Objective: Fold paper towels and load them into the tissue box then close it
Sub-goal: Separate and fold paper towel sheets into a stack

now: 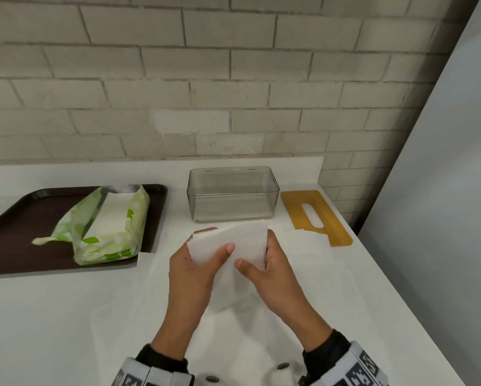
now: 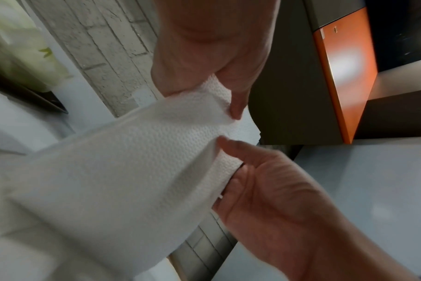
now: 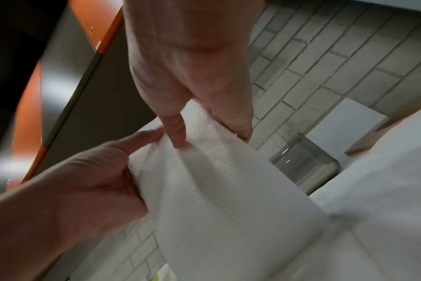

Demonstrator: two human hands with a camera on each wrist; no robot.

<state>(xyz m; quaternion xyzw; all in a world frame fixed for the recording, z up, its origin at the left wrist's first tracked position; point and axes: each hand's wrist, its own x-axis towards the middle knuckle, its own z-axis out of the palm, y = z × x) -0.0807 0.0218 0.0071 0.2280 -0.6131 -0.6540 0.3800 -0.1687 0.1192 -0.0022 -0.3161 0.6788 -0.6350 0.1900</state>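
While both hands hold one paper towel (image 1: 233, 243) above the tabletop (image 1: 67, 316), the folding step is in hand. The left hand (image 1: 190, 270) pinches its left edge between thumb and fingers (image 2: 238, 103), and the right hand (image 1: 272, 270) pinches the right edge. The box (image 1: 232, 195) stands open and empty just behind, its lid (image 1: 316, 215) beside it. Next, the towel must be folded flat and laid inside.

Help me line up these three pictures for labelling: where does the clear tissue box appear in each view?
Head: the clear tissue box stands at centre by the wall, beyond the paper towel held in both hands.
Left wrist: not in view.
Right wrist: the box is at lower right, on the counter right of the towel.
Shared landmark: the embossed paper towel, central in all three views.
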